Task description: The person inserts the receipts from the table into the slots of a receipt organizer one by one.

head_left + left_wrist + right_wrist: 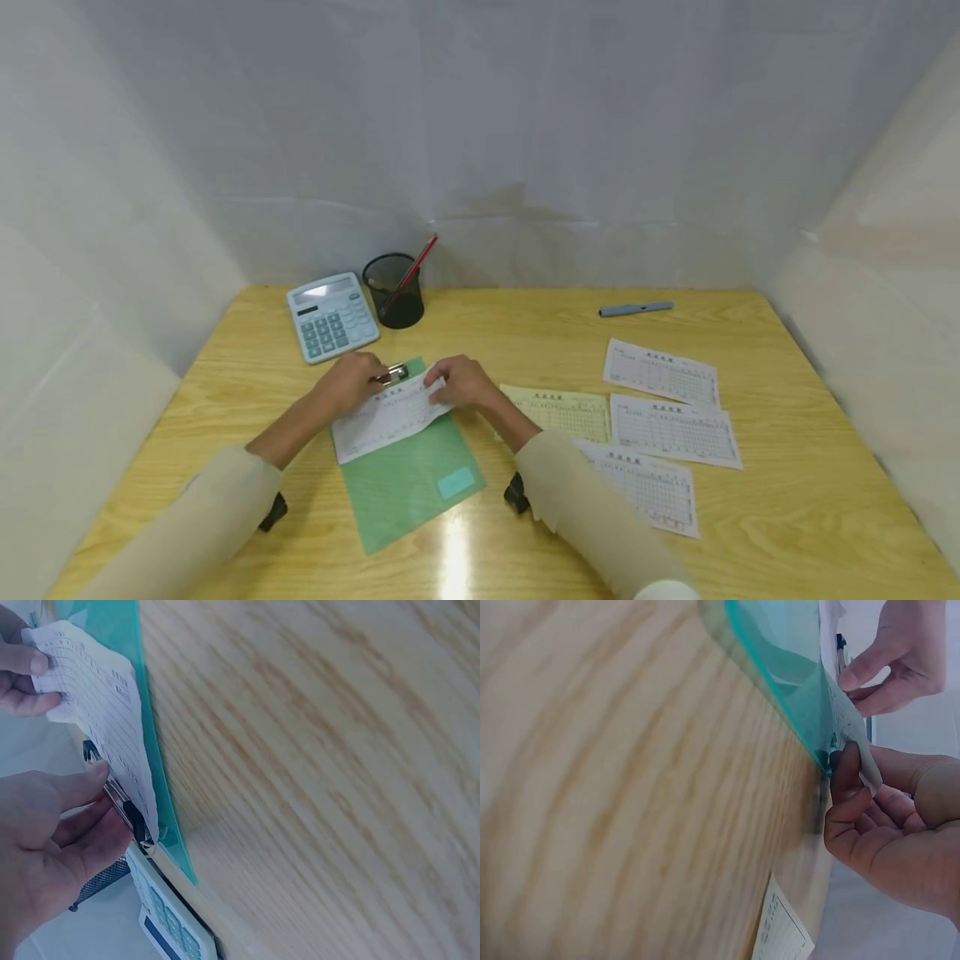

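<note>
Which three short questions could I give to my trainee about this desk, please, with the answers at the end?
1. Which hand pinches the metal clip of the green board?
2. True or false: the blue pen stands in the black cup.
3. Fill in: beside the board, one loose sheet is not white; it is ____.

Key:
1. The left hand; the right hand pinches a white sheet.
2. False; the blue pen lies on the table.
3. Yellow.
</note>
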Demonstrator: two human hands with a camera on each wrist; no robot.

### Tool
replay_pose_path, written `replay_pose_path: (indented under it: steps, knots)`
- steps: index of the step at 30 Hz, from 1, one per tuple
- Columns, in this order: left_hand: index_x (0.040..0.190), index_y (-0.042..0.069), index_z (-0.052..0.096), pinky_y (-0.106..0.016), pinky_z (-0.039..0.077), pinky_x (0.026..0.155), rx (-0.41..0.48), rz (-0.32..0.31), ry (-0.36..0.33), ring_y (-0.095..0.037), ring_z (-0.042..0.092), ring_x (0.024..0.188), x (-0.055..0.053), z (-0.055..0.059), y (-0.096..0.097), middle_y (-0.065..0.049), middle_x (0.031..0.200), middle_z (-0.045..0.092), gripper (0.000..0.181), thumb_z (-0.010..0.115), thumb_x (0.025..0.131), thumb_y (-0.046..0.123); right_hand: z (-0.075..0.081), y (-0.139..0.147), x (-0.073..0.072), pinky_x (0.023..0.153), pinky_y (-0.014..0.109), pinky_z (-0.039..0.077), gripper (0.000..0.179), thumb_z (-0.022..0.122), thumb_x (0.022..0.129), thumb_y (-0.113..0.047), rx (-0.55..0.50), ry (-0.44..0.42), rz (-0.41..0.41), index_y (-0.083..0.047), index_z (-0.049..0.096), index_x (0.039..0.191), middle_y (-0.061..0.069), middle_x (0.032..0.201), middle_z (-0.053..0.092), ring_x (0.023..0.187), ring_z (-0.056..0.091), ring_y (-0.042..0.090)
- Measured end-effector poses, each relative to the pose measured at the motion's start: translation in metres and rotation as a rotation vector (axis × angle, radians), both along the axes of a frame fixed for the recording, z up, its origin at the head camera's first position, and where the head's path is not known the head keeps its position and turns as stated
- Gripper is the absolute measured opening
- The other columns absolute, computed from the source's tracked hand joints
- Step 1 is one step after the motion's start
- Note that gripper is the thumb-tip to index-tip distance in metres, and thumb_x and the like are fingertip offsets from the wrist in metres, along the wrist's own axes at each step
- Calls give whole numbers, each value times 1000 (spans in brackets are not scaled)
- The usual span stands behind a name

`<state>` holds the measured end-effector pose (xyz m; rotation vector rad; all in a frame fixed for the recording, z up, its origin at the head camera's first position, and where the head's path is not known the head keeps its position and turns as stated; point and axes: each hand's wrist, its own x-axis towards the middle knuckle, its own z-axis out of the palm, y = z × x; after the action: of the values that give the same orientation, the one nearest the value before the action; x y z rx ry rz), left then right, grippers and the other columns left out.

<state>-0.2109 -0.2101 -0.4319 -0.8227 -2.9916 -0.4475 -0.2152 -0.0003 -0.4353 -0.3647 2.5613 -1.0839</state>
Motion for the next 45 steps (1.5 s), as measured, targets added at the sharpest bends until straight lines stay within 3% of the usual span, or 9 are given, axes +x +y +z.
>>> replay_pose_path:
  steps: [6, 12, 20, 26, 37, 45]
  knots:
    - [88, -2, 71, -33, 52, 66, -40, -38, 36, -20, 61, 72, 2, 0, 1, -10, 77, 64, 9, 69, 80, 0, 1, -8, 2, 77, 25, 45, 16, 72, 80, -7, 62, 17, 15, -13, 69, 94, 4, 105, 68, 88, 55, 14]
    - [86, -2, 71, -33, 52, 64, -72, -77, 102, -21, 60, 69, 1, -3, 1, -11, 76, 63, 6, 68, 81, -1, 5, -13, 3, 75, 24, 46, 16, 72, 81, -7, 94, -11, -12, -15, 69, 94, 3, 106, 67, 89, 55, 14]
    - [88, -3, 71, -32, 53, 65, -68, -93, 58, -21, 61, 70, -1, 3, -1, -12, 78, 65, 8, 66, 81, -2, 8, -17, 0, 73, 23, 46, 17, 73, 80, -8, 137, -28, -15, -13, 70, 96, 4, 105, 67, 90, 56, 14]
    - [93, -3, 71, -34, 54, 69, -52, -75, 29, -23, 63, 75, 0, 4, -2, -13, 82, 67, 12, 67, 81, -2, 7, -19, -1, 71, 22, 47, 18, 73, 79, -5, 108, -42, -31, -12, 70, 95, 5, 106, 67, 90, 57, 15]
    - [88, -3, 71, -35, 54, 68, -65, -106, 98, -25, 64, 75, 0, 1, -3, -14, 81, 67, 9, 68, 80, -4, 7, -24, -5, 74, 24, 49, 19, 73, 77, -3, 78, -48, -49, -11, 70, 95, 7, 107, 67, 93, 58, 18]
    - [90, -2, 72, -36, 55, 72, -82, -84, 54, -27, 65, 80, 1, 3, -4, -16, 86, 68, 10, 67, 81, -2, 7, -29, -10, 76, 24, 49, 20, 73, 78, -4, 120, -16, -28, -11, 70, 96, 6, 109, 67, 95, 58, 18]
